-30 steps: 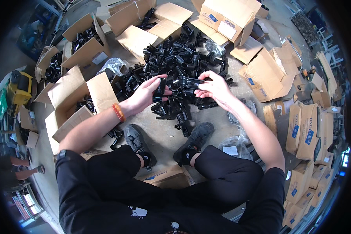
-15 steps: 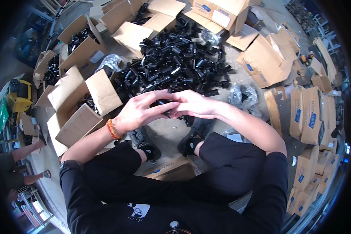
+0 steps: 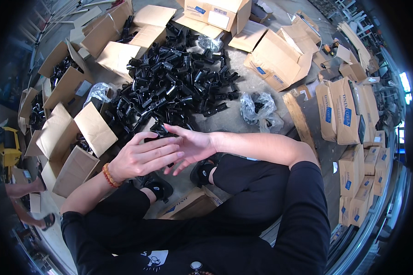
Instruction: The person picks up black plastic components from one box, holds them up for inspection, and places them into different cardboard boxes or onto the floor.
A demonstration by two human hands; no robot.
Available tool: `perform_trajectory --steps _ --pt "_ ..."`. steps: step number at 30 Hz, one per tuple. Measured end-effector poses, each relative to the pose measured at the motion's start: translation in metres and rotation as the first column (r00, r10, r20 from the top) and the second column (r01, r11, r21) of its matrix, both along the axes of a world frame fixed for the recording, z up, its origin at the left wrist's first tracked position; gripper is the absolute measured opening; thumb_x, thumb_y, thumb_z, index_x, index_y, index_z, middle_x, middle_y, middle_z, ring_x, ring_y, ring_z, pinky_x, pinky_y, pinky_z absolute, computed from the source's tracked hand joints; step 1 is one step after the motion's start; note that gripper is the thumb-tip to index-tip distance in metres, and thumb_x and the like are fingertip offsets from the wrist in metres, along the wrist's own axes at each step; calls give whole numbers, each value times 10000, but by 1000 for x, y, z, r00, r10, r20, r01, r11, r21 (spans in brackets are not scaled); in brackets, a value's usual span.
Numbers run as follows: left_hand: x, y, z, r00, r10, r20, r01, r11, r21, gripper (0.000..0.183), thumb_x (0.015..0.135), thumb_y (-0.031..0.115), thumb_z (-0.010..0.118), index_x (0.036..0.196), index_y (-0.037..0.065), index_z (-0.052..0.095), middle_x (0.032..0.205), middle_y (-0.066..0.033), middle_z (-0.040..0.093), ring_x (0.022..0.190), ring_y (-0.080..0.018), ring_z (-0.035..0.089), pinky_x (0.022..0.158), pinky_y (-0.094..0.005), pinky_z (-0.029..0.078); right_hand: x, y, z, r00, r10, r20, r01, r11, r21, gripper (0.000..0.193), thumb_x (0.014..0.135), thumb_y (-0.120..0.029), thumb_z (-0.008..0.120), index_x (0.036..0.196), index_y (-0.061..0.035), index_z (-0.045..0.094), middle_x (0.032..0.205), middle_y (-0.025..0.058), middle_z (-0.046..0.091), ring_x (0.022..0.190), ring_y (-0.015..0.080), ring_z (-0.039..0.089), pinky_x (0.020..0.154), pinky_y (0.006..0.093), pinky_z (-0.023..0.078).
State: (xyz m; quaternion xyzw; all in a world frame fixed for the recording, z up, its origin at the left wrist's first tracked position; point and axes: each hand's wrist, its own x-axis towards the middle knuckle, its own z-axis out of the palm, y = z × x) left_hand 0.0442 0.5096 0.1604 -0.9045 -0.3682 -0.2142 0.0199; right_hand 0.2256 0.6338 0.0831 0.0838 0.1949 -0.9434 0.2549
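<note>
My left hand [image 3: 144, 157], with a beaded bracelet at the wrist, and my right hand [image 3: 195, 145] meet in front of my knees. Between them is a black plastic part [image 3: 159, 129], mostly covered by the fingers; its upper end shows above the left hand. The left fingers lie across it, while the right thumb is over its top and the other right fingers spread below. Just beyond my hands, a large pile of similar black tubular parts [image 3: 170, 87] covers the floor.
Open cardboard boxes holding black parts stand to the left, one near my left arm [image 3: 75, 176]. Clear plastic bags [image 3: 260, 112] lie right of the pile, beside a wooden plank [image 3: 300, 121]. Cartons [image 3: 344, 110] are stacked at right. Another person's legs [image 3: 27, 188] show at far left.
My hands have come lower and to the left, and the right fingers have spread apart below the left hand. The whole view has shifted, with the pile now further left.
</note>
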Motion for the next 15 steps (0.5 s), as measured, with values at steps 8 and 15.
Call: perform_trajectory --steps 8,15 --pt "3 3 -5 991 86 -103 -85 996 14 440 796 326 731 1222 249 647 1152 56 656 1283 -200 493 1078 -477 356 -4 5 29 968 -241 66 213 936 281 366 1041 -345 452 1282 -78 523 1159 100 613 989 214 649 817 359 580" --pt "-3 4 3 949 182 256 -117 961 -251 600 771 192 770 1335 166 569 1429 -131 443 1363 -353 386 1092 -492 349 -6 24 40 868 -491 -71 475 781 406 353 996 -294 568 1218 -19 560 1131 75 636 1016 180 662 849 365 583"
